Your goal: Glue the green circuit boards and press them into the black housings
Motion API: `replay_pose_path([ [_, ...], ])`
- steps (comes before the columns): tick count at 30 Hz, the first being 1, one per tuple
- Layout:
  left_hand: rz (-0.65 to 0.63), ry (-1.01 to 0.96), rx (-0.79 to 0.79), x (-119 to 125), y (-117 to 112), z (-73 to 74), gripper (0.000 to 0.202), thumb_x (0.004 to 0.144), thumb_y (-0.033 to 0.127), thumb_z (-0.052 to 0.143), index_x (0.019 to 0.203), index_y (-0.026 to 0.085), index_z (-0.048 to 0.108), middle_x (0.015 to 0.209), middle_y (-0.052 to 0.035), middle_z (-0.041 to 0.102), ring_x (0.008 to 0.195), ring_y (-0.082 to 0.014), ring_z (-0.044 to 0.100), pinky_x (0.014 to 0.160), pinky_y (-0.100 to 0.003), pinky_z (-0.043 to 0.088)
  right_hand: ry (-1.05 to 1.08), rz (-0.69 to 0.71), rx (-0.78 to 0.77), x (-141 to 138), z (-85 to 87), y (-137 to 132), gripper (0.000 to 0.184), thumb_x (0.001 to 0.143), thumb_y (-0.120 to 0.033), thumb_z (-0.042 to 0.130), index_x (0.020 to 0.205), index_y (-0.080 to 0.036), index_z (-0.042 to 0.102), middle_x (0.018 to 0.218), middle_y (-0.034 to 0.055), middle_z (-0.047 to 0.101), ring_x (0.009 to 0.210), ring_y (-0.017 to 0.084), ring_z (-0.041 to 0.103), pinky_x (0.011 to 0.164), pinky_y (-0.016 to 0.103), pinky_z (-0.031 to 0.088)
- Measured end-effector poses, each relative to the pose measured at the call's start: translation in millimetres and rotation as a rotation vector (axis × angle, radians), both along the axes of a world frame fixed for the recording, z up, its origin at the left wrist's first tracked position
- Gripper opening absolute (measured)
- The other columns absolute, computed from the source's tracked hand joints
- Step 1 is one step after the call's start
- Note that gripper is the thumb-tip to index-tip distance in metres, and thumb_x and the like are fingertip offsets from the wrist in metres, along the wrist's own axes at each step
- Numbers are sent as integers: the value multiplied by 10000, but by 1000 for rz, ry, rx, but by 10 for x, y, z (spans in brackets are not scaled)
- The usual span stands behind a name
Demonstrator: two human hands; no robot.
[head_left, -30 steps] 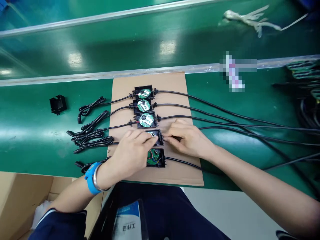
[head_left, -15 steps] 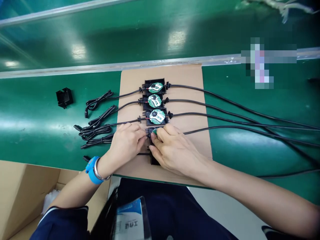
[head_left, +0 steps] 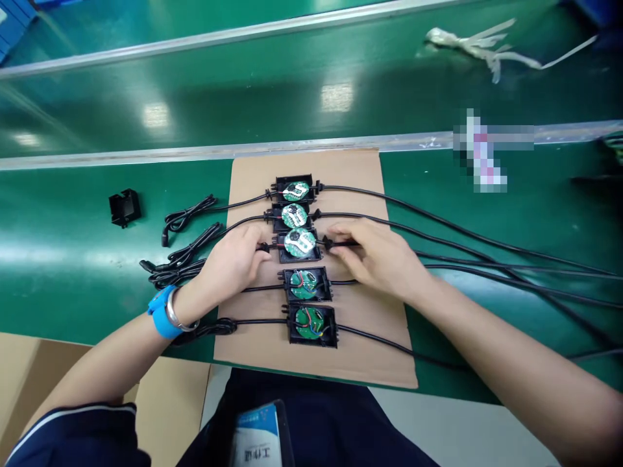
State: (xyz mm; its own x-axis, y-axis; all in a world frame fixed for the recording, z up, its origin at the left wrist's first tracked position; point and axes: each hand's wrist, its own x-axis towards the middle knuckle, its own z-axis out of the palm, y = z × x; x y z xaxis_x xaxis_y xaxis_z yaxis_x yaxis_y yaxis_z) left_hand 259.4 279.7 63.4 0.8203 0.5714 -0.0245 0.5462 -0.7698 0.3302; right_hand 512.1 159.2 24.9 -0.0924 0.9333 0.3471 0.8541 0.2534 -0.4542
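Several open black plastic boxes stand in a column on a cardboard sheet point(head_left: 263, 360), each with a round green circuit board and black cables at both sides. My left hand point(head_left: 233, 259) has its thumb and fingers closed around the left cable point(head_left: 263, 247) of the third box point(head_left: 287, 258) from the far end. On the opposite side, my right hand point(head_left: 379, 256) pinches that box's right cable point(head_left: 348, 244) near its black grommet point(head_left: 327, 242). White patches mark this box's board point(head_left: 300, 242). The nearest boards, one in the closest box point(head_left: 332, 337), show red wires instead.
A loose black box part point(head_left: 124, 207) lies at the left on the green table point(head_left: 63, 272). Coiled cables point(head_left: 189, 243) rest left of the cardboard; long cables point(head_left: 467, 227) run off right. Whitish string point(head_left: 467, 45) lies beyond the metal strip point(head_left: 195, 152).
Both hands have left the fourth box and moved to the cables of the third, spreading to either side. The two nearest boxes are now uncovered. The view has shifted slightly.
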Motion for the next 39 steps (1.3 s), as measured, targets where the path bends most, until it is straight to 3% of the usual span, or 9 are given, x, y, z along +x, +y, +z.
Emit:
replay_pose_path([
  [3, 43, -10, -119, -68, -55, 90, 102, 961, 200, 510, 1049, 158, 540, 868, -19, 638, 674, -142, 565, 616, -265, 452, -46, -26, 99, -72, 156, -100, 126, 943, -186, 534, 1045, -174, 607, 954, 80, 712, 877, 207, 667, 744, 326, 515],
  [5, 56, -44, -150, -91, -84, 179, 110, 978, 237, 482, 1040, 171, 545, 857, -6, 641, 625, -120, 543, 576, -244, 427, -136, 18, 82, -121, 311, -140, 120, 938, -157, 503, 986, -173, 612, 853, 70, 690, 797, 201, 655, 674, 316, 487],
  [11, 13, -88, -31, 22, -78, 246, 171, 995, 300, 467, 1008, 153, 554, 921, -53, 671, 711, -153, 612, 617, -272, 468, -292, 102, -75, -197, 571, -17, 214, 953, -182, 403, 811, -172, 563, 688, 47, 600, 589, 168, 544, 539, 322, 348],
  [21, -65, -3, 36, 112, -52, 74, 131, 977, 274, 542, 1040, 160, 556, 894, -36, 694, 726, -174, 657, 579, -266, 454, -325, 143, -241, -129, 472, 217, 230, 945, -206, 383, 774, -186, 535, 673, 44, 590, 575, 167, 498, 567, 332, 263],
  [24, -71, 18, 27, 112, -49, 54, 127, 976, 273, 547, 1039, 163, 560, 892, -24, 692, 714, -178, 658, 561, -270, 441, -281, 184, -297, -149, 465, 255, 184, 891, -209, 430, 870, -189, 612, 673, 29, 598, 584, 167, 513, 567, 328, 268],
  [28, -51, 42, 4, 115, -39, 56, 118, 967, 265, 558, 1031, 165, 566, 869, -21, 685, 715, -186, 661, 567, -277, 448, -251, 245, -324, -180, 448, 280, 260, 897, -290, 487, 1025, -204, 697, 729, 36, 664, 626, 174, 567, 586, 315, 320],
  [31, -29, 21, -126, 103, 7, 80, 117, 944, 252, 592, 1023, 165, 576, 858, -18, 689, 723, -168, 659, 608, -266, 466, -263, 240, -299, -202, 411, 287, 303, 915, -277, 482, 1076, -193, 724, 787, 47, 704, 623, 164, 583, 581, 312, 332],
  [35, 35, -1, -427, 76, 106, 153, 166, 884, 186, 662, 1035, 178, 594, 832, 14, 696, 738, -134, 653, 652, -240, 475, -251, 230, -283, -241, 366, 270, 344, 937, -236, 421, 1037, -167, 744, 681, 37, 662, 516, 140, 515, 536, 325, 294],
  [39, 78, 130, -452, 75, 153, 212, 33, 876, 219, 674, 874, 193, 654, 737, 31, 687, 676, -135, 627, 613, -249, 438, -219, 215, -266, -285, 310, 194, 341, 924, -217, 434, 1069, -135, 731, 664, 41, 643, 484, 143, 498, 508, 344, 264],
])
